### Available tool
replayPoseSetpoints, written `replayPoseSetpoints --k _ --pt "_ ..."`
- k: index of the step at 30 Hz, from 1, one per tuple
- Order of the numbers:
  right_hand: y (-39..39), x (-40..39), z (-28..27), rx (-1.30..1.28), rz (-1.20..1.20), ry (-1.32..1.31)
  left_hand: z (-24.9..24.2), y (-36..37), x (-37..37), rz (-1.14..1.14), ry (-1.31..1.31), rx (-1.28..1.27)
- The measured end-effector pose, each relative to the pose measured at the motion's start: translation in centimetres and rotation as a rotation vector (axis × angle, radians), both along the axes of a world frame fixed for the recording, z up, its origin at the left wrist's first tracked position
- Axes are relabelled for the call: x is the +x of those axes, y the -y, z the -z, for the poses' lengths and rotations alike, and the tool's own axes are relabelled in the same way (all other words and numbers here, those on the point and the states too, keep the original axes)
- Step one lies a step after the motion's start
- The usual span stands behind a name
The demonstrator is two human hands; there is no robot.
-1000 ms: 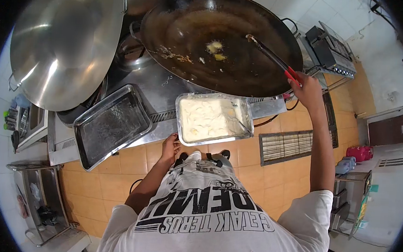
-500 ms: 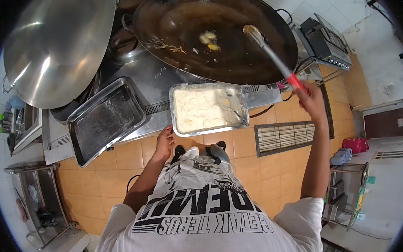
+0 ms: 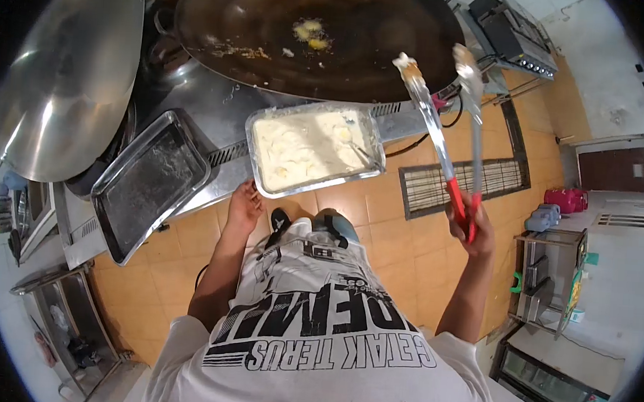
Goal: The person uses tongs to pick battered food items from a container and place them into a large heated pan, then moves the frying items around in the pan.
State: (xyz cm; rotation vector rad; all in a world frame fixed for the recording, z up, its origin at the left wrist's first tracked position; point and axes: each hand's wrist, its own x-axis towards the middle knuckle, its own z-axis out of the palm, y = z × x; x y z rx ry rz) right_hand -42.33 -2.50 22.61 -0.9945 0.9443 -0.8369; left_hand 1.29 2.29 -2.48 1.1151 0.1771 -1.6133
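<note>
My right hand (image 3: 472, 228) is closed round the red handles of metal tongs (image 3: 436, 127). The jaws are apart, with pale batter on their tips and nothing between them. They are raised to the right of the wok's near rim. A rectangular metal tray (image 3: 323, 187) of thick, pale batter (image 3: 295, 151) sits at the counter's front edge, a metal utensil (image 3: 364, 153) lying in it. At its near left corner, my left hand (image 3: 246, 207) has curled fingers against the rim. Yellowish pieces (image 3: 312, 32) fry in the large dark wok (image 3: 374, 64).
Left of the batter stands a dark, bare metal tray (image 3: 149, 187). A big shiny metal pan or lid (image 3: 68, 75) leans beyond it. A floor grate (image 3: 429, 189) lies to the right on orange tiles. A metal rack (image 3: 550, 274) stands farther right.
My right hand has drawn the tongs back from over the wok, toward me, and their jaws have spread. My left hand stays at the batter tray's corner. The view has shifted slightly.
</note>
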Motion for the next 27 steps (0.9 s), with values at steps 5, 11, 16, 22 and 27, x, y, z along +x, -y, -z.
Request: replayPoseSetpoints --k 5,11,16,22,27 --pt "-6.4 -4.7 0.8 0.14 -0.03 -0.035 -3.6 0.7 -1.2 -0.105 0.13 0.038" --pt "-4.8 -2.4 2.2 0.124 0.004 -0.441 -2.7 0.4 -1.1 -0.128 0.233 0.068" --pt "0.4 0.6 3.6 -0.187 -0.083 -0.892 -4.5 1.9 -2.5 -0.22 0.319 0.121" --pt "4.8 1.5 6.2 -0.332 -0.129 -0.92 -2.9 1.6 -1.9 -0.222 0.329 0.121" --pt "5.9 3.8 7.9 -0.372 -0.202 -0.908 -3.0 2.5 -2.2 -0.142 0.373 0.09"
